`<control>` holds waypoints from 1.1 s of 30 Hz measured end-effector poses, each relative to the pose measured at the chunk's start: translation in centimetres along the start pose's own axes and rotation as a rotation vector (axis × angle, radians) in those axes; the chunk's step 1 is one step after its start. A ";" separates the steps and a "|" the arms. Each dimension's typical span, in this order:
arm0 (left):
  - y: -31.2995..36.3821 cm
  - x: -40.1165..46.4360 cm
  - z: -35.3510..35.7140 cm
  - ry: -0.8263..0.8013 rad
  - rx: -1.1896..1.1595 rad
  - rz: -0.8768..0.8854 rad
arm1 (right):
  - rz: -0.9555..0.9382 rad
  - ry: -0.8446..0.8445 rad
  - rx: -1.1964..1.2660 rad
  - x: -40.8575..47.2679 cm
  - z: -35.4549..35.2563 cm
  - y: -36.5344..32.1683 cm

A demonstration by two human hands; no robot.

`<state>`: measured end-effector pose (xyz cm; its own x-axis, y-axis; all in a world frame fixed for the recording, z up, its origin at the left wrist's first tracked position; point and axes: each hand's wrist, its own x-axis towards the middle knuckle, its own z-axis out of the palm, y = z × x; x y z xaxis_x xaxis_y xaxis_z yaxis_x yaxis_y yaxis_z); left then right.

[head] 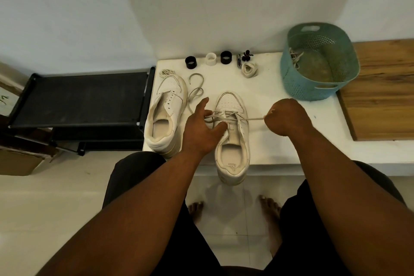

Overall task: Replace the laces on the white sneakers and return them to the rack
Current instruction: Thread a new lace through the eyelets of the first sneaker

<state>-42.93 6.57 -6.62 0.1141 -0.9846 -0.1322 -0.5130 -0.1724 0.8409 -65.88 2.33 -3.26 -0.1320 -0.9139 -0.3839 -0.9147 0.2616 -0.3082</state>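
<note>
White table point(280, 105) bearing two white sneakers: an unlaced one point(167, 112) at its left edge and a partly laced one point(233, 139) at centre (heel overhung the front edge). A loose lace point(195, 89) lay between them. Along the back stood three short rings point(210, 59), a coiled lace point(249, 69) and a teal basket point(318, 63).

The white table point(280, 123) has bare room on its right side, between the near shoe point(233, 132) and the wooden board point(380, 96). The blue basket point(318, 63) blocks the far right corner. Little cups point(210, 59) and a rolled lace point(249, 69) line the back edge. A loose lace point(196, 87) lies in the narrow gap between the two shoes. The black rack point(83, 96) stands just beside the table's left edge.
</note>
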 end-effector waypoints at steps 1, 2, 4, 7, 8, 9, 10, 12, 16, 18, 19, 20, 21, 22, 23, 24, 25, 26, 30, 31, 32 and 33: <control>-0.1 0.0 0.0 -0.002 -0.001 0.002 | 0.035 -0.055 -0.035 -0.2 0.2 -0.1; -0.1 0.0 -0.1 -0.005 -0.007 0.008 | 0.053 -0.104 -0.062 -0.6 0.3 -0.5; -0.1 0.1 -0.2 -0.030 -0.027 0.033 | -0.016 -0.123 -0.060 -1.4 0.6 -1.5; 0.2 0.2 0.2 -0.102 -0.082 0.039 | -0.177 -0.042 0.053 -1.8 0.8 -2.5; 0.2 0.2 0.3 -0.112 -0.105 0.029 | -0.199 -0.024 0.088 -1.8 1.0 -2.7; 0.3 0.3 0.4 -0.117 -0.125 0.023 | -0.220 -0.006 0.117 -1.8 1.3 -2.9; 0.3 0.4 0.4 -0.118 -0.138 0.018 | -0.240 0.007 0.143 -1.8 1.6 -3.0; 0.0 0.4 0.4 -0.113 -0.131 0.018 | -0.233 0.003 0.169 -1.8 1.7 -2.9; -0.2 0.2 0.5 -0.100 -0.135 0.004 | -0.018 0.070 0.023 -1.4 -0.3 -1.2; -0.2 0.2 0.5 -0.103 -0.150 -0.007 | 0.094 0.057 -0.018 -1.4 -0.8 -0.4; -0.2 0.2 0.5 -0.104 -0.155 -0.012 | 0.100 0.022 -0.028 -1.5 -0.6 -0.3; -0.3 0.3 0.5 -0.102 -0.160 -0.016 | 0.062 -0.014 -0.029 -1.5 -0.2 -0.4; -0.3 0.3 0.5 -0.099 -0.163 -0.017 | -0.004 -0.042 -0.008 -1.6 0.2 -0.7; -0.4 0.3 0.6 -0.098 -0.165 -0.017 | -0.081 -0.055 0.048 -2.0 0.4 -1.3; -0.3 0.4 0.6 -0.101 -0.169 -0.018 | -0.166 -0.051 0.114 -2.1 0.7 -1.8; -0.4 0.4 0.6 -0.103 -0.172 -0.022 | -0.244 -0.039 0.151 -2.3 0.9 -2.3; -0.3 0.4 0.6 -0.104 -0.172 -0.025 | -0.295 -0.015 0.157 -2.3 1.1 -2.6; -0.3 0.4 0.6 -0.103 -0.174 -0.029 | -0.309 0.011 0.145 -2.3 1.3 -2.8; -0.1 0.3 0.4 -0.101 -0.162 -0.043 | -0.159 0.062 0.010 -1.5 0.9 -1.8; -0.1 0.3 0.4 -0.102 -0.153 -0.049 | -0.091 0.096 -0.017 -1.3 0.5 -1.3; -0.1 0.3 0.4 -0.105 -0.149 -0.054 | -0.029 0.121 -0.043 -1.3 0.0 -0.8; -0.1 0.3 0.4 -0.106 -0.151 -0.057 | 0.017 0.133 -0.054 -1.4 -0.4 -0.5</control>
<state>-43.14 6.28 -6.94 0.0452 -0.9722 -0.2298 -0.3741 -0.2298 0.8985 -65.38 3.40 -2.26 -0.1939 -0.9435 -0.2686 -0.9306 0.2635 -0.2540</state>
